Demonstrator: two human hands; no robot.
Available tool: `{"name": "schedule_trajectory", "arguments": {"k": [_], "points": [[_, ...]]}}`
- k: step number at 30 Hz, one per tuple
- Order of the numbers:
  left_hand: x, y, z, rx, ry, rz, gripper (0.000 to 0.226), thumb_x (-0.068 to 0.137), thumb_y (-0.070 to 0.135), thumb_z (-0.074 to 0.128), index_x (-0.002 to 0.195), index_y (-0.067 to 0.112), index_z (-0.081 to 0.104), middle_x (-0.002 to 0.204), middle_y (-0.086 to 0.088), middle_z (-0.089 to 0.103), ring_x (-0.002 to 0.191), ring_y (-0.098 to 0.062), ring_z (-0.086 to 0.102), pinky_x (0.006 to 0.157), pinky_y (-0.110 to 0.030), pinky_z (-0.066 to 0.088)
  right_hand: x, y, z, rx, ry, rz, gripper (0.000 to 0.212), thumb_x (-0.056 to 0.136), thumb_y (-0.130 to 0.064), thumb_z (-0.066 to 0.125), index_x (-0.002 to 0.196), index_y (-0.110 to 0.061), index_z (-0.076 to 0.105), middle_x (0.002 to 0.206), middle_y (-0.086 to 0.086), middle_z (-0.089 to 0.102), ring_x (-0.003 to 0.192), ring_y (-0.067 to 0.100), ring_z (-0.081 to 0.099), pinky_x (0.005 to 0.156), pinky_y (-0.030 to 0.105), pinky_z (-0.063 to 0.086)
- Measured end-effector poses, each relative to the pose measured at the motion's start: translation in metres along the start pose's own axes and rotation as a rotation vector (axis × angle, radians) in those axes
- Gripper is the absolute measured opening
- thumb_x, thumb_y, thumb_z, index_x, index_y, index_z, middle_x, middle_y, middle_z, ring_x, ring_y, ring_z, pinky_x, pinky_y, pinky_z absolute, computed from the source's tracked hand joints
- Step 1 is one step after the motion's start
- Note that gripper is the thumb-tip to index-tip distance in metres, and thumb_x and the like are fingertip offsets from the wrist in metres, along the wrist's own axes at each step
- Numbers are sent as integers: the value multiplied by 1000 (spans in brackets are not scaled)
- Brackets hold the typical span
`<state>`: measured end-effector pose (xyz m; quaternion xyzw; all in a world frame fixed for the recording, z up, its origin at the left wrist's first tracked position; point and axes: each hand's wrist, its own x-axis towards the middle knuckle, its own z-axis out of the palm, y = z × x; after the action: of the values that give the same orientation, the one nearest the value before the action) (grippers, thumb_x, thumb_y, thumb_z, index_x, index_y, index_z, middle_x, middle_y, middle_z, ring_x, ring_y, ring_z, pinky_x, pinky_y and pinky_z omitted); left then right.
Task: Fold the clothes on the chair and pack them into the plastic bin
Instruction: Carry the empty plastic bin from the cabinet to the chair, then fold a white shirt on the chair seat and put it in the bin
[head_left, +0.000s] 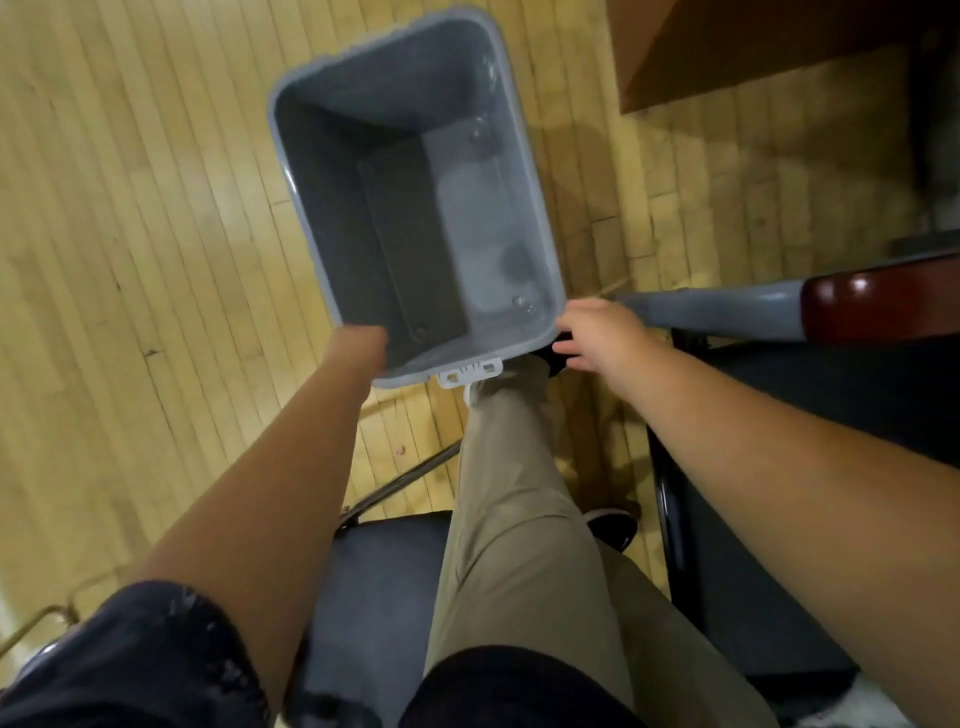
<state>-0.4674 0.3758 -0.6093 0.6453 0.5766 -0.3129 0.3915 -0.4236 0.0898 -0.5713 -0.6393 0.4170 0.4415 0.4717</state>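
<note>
Grey plastic bin (332, 208) empty, long axis pointing away from the person. Right hand (592, 332) grips its near corner. Left hand hidden behind the rim, grip cannot be told.

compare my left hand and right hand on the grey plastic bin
The left hand meets the near left corner of the grey plastic bin, fingers hidden behind its wall; the right hand grips the near right corner, its back in plain view. Both are bare, at the bin's near end.

The bin (332, 218) is smooth grey plastic with a soft shine. The floor (130, 234) is pale wood strips, a bit shiny. The trousers (519, 519) are tan cloth. The armrest (878, 306) is glossy dark red wood.
</note>
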Motion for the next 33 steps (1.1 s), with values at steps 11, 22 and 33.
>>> {"name": "schedule_trajectory", "arguments": {"k": [11, 22, 33], "points": [[-259, 68, 167, 477, -526, 355, 15, 105, 22, 64, 114, 10, 69, 94, -3, 76, 79, -17, 72, 79, -35, 61, -127, 110, -146, 612, 87, -80, 19, 107, -18, 57, 125, -20, 65, 118, 2, 74, 96, 23, 78, 88, 41, 63], [-443, 9, 342, 973, -789, 796, 16, 105, 21, 56, 109, 20, 72, 102, -2, 79, 89, -18, 75, 82, -36, 63, -194, 286, -293, 1064, 625, -178, 20, 105, -18, 57, 119, -26, 69, 113, -6, 77, 93, 13, 78, 84, 32, 63], [-394, -78, 429, 1075, -948, 1056, 23, 102, 15, 57, 111, 24, 75, 102, 7, 80, 98, -15, 77, 90, -36, 63, -126, 415, -270, 1050, 828, -265, 13, 103, -31, 63, 112, -34, 71, 117, -11, 75, 97, 7, 76, 96, 42, 61]]}}
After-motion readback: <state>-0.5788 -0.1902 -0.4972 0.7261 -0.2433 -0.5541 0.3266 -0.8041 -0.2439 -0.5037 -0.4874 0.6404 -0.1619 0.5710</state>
